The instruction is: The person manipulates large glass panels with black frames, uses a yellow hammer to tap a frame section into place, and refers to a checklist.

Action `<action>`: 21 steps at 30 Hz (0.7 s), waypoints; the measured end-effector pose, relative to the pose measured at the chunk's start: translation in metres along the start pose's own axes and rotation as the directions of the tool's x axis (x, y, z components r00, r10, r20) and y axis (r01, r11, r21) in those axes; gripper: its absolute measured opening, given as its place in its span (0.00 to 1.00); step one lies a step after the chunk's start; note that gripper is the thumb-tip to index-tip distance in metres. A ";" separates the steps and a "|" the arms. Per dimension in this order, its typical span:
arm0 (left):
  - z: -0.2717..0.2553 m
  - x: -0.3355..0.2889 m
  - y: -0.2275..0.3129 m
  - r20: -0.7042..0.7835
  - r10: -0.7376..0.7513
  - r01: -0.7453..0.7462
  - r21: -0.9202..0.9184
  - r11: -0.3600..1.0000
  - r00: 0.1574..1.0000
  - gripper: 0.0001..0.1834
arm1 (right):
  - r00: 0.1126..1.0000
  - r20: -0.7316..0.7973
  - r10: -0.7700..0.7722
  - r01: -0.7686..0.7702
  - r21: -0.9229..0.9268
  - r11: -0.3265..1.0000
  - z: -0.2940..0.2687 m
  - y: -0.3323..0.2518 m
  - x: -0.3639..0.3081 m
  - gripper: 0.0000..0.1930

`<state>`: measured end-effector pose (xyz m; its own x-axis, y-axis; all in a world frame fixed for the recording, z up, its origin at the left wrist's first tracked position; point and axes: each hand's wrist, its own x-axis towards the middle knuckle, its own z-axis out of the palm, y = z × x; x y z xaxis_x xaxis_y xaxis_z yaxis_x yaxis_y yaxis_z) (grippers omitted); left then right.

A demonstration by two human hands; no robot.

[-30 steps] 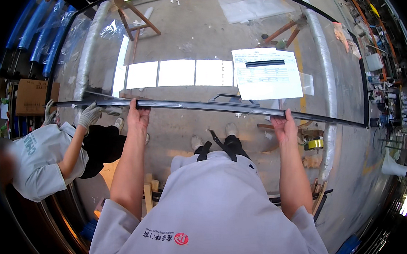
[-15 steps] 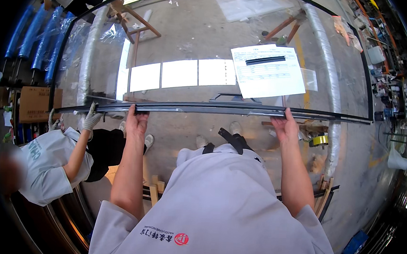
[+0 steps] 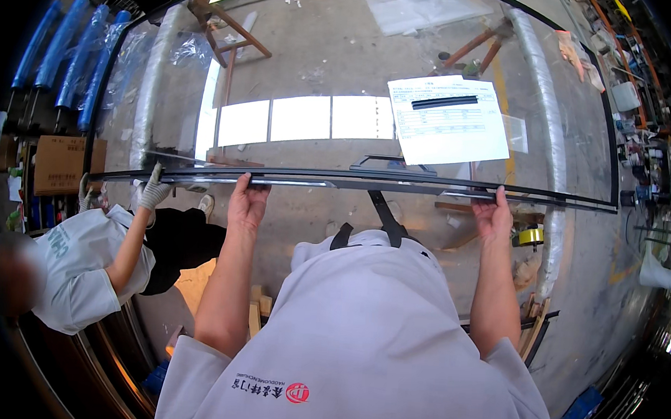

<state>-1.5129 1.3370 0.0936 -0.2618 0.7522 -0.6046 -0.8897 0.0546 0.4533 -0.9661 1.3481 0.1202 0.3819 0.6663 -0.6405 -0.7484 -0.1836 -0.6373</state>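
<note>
A large glass pane (image 3: 313, 66) with a black edge lies flat before me. Along its near edge runs a long dark metal profile (image 3: 383, 186). My left hand (image 3: 249, 204) grips this profile left of the middle, thumb on top and fingers curled beneath. Well to the right, my right hand (image 3: 492, 217) holds the same profile in a like way. The fingers' undersides are partly hidden. At the left, a co-worker's gloved hand (image 3: 154, 191) is at the profile's left part. A printed paper sheet (image 3: 451, 140) with a short black strip (image 3: 444, 103) on it rests on the glass.
Two wrapped support bars (image 3: 155, 83) (image 3: 552, 246) run under the pane. A co-worker (image 3: 90, 264) stands close at my left. Blue wrapped rolls (image 3: 69, 47) and a cardboard box (image 3: 69, 164) stand at far left. A yellow tape roll (image 3: 530, 237) is near the right bar; cluttered shelving (image 3: 658, 152) lines the right.
Both my hands have moved somewhat to the right along the near edge, still gripping the profile. Shiny stretches on the profile now reach farther right. The co-worker's gloved hand stays near the left end.
</note>
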 end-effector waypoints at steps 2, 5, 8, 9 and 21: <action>0.001 0.001 0.001 -0.003 -0.011 0.011 0.007 1.000 1.000 0.14 | 1.000 0.012 -0.005 0.005 0.008 1.000 0.000 0.002 0.005 0.16; 0.014 0.005 -0.006 0.045 -0.066 0.063 0.056 0.996 0.997 0.12 | 0.999 0.029 -0.021 0.019 0.056 0.998 -0.024 -0.002 0.015 0.16; -0.017 0.043 -0.001 0.128 -0.118 0.111 0.064 0.992 0.985 0.10 | 0.983 0.139 -0.118 0.150 -0.254 0.955 0.006 -0.015 -0.004 0.13; -0.011 0.034 -0.004 0.035 -0.140 0.141 -0.007 0.990 0.989 0.11 | 0.996 -0.078 -0.053 0.039 -0.164 0.986 0.005 -0.010 0.007 0.12; -0.026 0.062 0.002 0.062 0.005 0.000 -0.072 0.997 0.998 0.14 | 0.985 -0.148 -0.093 0.125 0.224 0.967 -0.019 -0.021 0.049 0.14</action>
<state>-1.5411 1.3664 0.0401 -0.2425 0.7916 -0.5608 -0.9141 0.0072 0.4054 -0.9212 1.3705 0.0940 0.5263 0.5660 -0.6345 -0.7969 0.0679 -0.6003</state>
